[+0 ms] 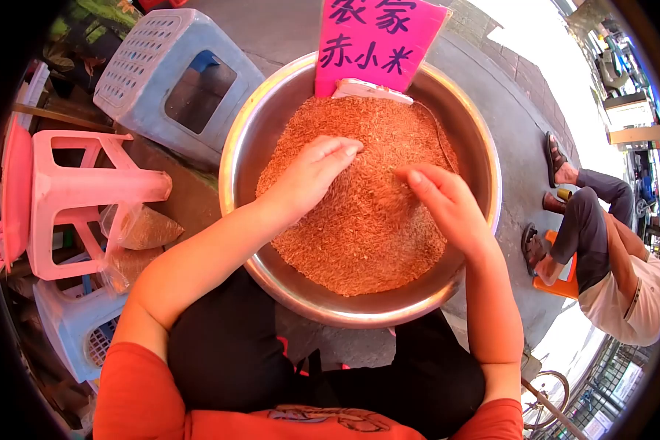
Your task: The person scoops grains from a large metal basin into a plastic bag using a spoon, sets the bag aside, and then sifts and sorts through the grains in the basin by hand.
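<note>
Red shirt foremost, loose russet grain mounds under curled left hand and right hand, grip unclear.

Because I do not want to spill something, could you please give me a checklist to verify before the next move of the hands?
1. Left hand within the bowl's rim: ok, it is over the reddish grain.
2. Right hand within the rim: ok, also over the grain.
3. Grain contained: ok, the pile sits inside the metal bowl, with bare wall showing around much of it.
4. Pink sign out of the hands' way: ok, it stands at the far side, beyond both.
5. Thin cord away from the hands: not ok, it runs down toward the right hand.
6. Palms free of grain: cannot tell, both are hidden.
</note>
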Available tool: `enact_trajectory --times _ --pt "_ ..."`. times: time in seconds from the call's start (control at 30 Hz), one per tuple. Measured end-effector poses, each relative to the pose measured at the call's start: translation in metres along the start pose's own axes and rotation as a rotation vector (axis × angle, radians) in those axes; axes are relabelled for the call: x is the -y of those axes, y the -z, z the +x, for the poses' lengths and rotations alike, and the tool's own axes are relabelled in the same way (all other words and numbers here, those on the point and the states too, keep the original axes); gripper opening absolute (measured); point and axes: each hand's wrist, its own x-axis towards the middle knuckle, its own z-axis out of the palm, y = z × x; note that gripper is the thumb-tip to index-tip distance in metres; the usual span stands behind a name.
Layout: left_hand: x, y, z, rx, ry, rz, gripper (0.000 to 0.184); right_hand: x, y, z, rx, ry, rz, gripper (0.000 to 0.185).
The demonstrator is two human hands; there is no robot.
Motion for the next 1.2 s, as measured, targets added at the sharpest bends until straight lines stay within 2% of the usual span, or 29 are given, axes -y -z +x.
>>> enact_trajectory --times 0.03,0.1,0.17,0.23,0.27,0.37,0.43,0.47,0.5,0.53,0.57,0.6,0.63,0.67,0.7,0.77,0.9,0.97,1.0,1.03,1.07,1.1,1.2 --pt "-0.002 0.004 0.004 0.001 -0.060 0.079 0.037 -0.002 0.006 0.005 -0.071 0.024 -0.037 0.033" --pt "0.021 0.013 0.024 -0.236 -0.121 0.288 0.040 -0.032 0.004 0.026 -0.234 0.063 -0.093 0.038" --pt "0.048 0.012 0.040 -0.355 0.010 0.228 0.044 -0.069 -0.005 0.049 -0.354 0.114 -0.142 0.043" --pt "0.047 -0.001 0.039 -0.366 0.004 0.335 0.049 -0.075 -0.016 0.063 -0.356 0.084 -0.135 0.046" --pt "0.052 -0.002 0.043 -0.310 -0.002 0.210 0.045 -0.076 -0.020 0.067 -0.355 0.071 -0.131 0.047" --pt "0.036 -0.001 0.039 -0.100 0.071 -0.127 0.043 -0.062 -0.021 0.069 -0.199 -0.153 0.381 0.047" --pt "0.051 -0.003 0.040 -0.096 0.004 -0.128 0.037 -0.073 -0.022 0.068 -0.190 -0.152 0.337 0.043" --pt "0.043 -0.005 0.034 -0.103 -0.094 -0.024 0.032 -0.066 -0.023 0.060 -0.147 -0.123 0.380 0.041" --pt "0.039 -0.011 0.029 -0.096 -0.078 -0.058 0.028 -0.064 -0.029 0.055 -0.184 -0.177 0.427 0.039" --pt "0.034 -0.011 0.026 -0.083 -0.211 0.083 0.027 -0.058 -0.028 0.047 -0.158 -0.154 0.379 0.039" --pt "0.029 -0.015 0.022 -0.044 -0.186 0.111 0.028 -0.050 -0.033 0.037 -0.245 -0.103 0.341 0.037" --pt "0.015 -0.029 0.004 0.078 -0.224 0.036 0.031 -0.033 -0.026 0.011 -0.130 -0.160 0.478 0.036" --pt "0.014 -0.019 0.004 0.113 -0.215 0.072 0.031 -0.023 -0.020 0.009 -0.086 -0.227 0.373 0.036" --pt "0.010 -0.009 0.000 0.092 -0.280 0.113 0.035 -0.010 -0.021 0.005 -0.142 -0.143 0.282 0.035" --pt "0.009 0.004 -0.006 0.017 -0.252 0.220 0.038 -0.001 -0.019 -0.004 -0.213 -0.076 0.193 0.035" --pt "0.008 0.017 -0.016 -0.136 -0.213 0.426 0.044 -0.002 -0.004 -0.020 -0.150 -0.066 0.051 0.036" --pt "0.015 0.056 -0.034 0.058 0.173 0.463 0.077 -0.049 0.020 -0.055 -0.087 -0.262 -0.028 0.049" --pt "-0.007 0.052 -0.045 0.105 0.512 0.020 0.089 -0.025 0.015 -0.053 -0.052 -0.390 0.064 0.056" --pt "-0.006 0.045 -0.046 0.123 0.608 -0.078 0.092 -0.015 0.008 -0.048 -0.004 -0.459 0.074 0.060" --pt "0.001 0.031 -0.046 0.101 0.614 0.071 0.093 -0.004 0.001 -0.042 0.045 -0.528 0.081 0.064" --pt "-0.001 0.018 -0.044 0.092 0.623 0.122 0.095 -0.036 -0.005 -0.041 0.032 -0.341 -0.161 0.068" --pt "-0.005 0.006 -0.044 0.081 0.632 0.175 0.096 -0.038 -0.016 -0.037 -0.006 -0.346 -0.198 0.072" --pt "-0.024 -0.018 -0.040 0.107 0.563 -0.080 0.096 -0.016 -0.024 -0.033 0.032 -0.264 0.018 0.069"
